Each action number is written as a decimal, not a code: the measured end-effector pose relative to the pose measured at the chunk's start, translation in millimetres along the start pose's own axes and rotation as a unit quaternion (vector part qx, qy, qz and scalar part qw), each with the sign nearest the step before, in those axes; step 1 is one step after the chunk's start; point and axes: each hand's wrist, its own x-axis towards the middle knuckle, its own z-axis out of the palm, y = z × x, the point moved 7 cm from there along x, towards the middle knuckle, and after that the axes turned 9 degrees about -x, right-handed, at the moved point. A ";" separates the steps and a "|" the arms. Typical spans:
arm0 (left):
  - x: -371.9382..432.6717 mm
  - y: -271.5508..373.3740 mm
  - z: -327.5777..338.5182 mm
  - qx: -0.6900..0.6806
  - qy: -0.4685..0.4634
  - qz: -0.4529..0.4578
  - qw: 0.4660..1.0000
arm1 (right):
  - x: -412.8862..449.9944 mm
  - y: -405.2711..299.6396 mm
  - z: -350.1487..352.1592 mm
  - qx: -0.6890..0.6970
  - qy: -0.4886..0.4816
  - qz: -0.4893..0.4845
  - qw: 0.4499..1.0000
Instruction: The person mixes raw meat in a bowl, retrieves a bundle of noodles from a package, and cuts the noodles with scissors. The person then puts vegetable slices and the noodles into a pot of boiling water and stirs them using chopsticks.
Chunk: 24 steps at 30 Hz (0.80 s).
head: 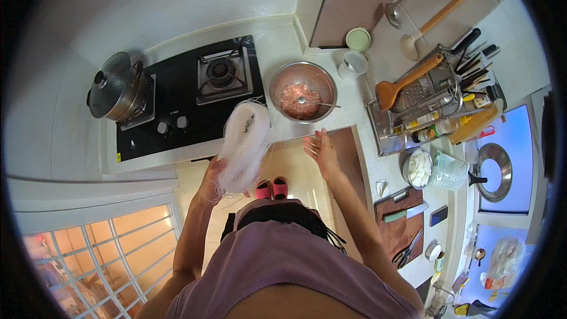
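A looped bundle of dry, whitish glass noodles (246, 146) is held up by my left hand (215, 177) at its lower end. The bundle's far end reaches over the front edge of the black gas hob (186, 93). My right hand (322, 153) holds nothing; its fingers are apart, just short of the counter edge. Beyond it stands a stainless steel bowl (328, 80) with raw minced meat (294, 102) inside. A metal spoon (325, 104) rests in the meat, its handle lying across the bowl's rim.
On the hob's left burner sits a lidded pot (116, 91); the right burner (221, 70) is bare. A wire rack (407, 110) holds utensils and bottles. Along the right counter lie a bowl of white chunks (419, 168), a knife (405, 212) and scissors (407, 250) on a cutting board (390, 235).
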 end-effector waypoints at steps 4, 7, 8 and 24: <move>39.4 -11.7 41.5 0.005 -0.020 -0.017 1.000 | -44.0 -51.6 31.1 0.000 -0.114 -0.136 0.984; 68.6 -17.3 78.8 0.028 -0.098 -0.049 0.994 | -53.2 -84.1 55.2 0.094 -0.215 -0.136 0.962; 80.3 -21.1 79.3 0.027 -0.087 -0.044 0.995 | -52.9 -89.4 58.9 0.187 -0.235 -0.112 0.947; 124.2 58.7 70.6 0.337 -0.035 0.101 0.935 | -4.5 -97.3 133.6 0.248 -0.065 -0.135 0.957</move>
